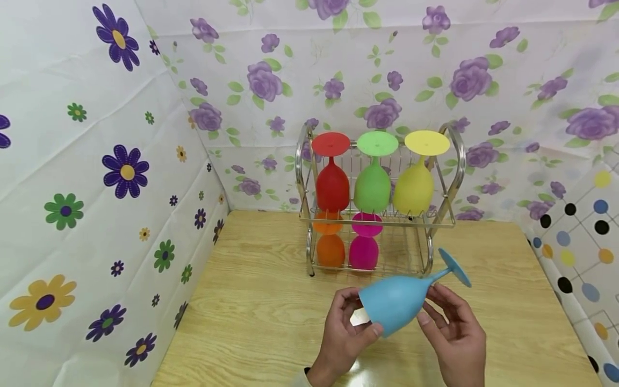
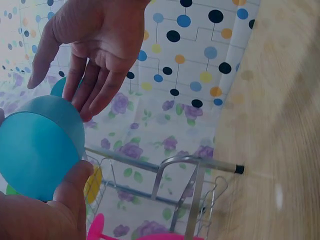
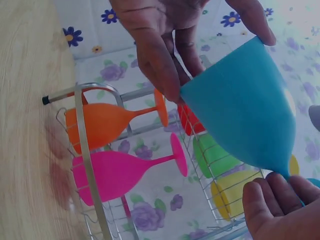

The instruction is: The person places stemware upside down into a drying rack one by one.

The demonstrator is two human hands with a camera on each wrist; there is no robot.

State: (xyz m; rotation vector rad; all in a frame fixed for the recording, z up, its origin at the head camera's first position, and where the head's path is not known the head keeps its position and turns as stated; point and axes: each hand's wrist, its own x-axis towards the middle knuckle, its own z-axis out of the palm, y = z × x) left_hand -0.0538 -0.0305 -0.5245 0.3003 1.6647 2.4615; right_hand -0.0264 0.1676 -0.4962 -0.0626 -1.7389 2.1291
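Observation:
A light blue plastic goblet (image 1: pixel 394 303) is tilted on its side above the table, mouth toward the left and foot toward the upper right. My left hand (image 1: pixel 340 336) grips it across the rim, thumb on the near edge and fingers on the far edge. Beside the stem is my right hand (image 1: pixel 454 333), its fingers touching the goblet where bowl meets stem. In the left wrist view, the right thumb (image 2: pixel 44 60) stands apart from the goblet and the fingers reach down loosely.
Behind the hands stands a two-tier metal rack (image 1: pixel 456 161). Upside down on top are red (image 1: pixel 332 185), green (image 1: pixel 372 188) and yellow (image 1: pixel 413 188) goblets; below are orange (image 1: pixel 331 250) and pink (image 1: pixel 364 252) ones. Patterned cloth (image 1: pixel 314 64) surrounds the wooden table (image 1: pixel 232 322).

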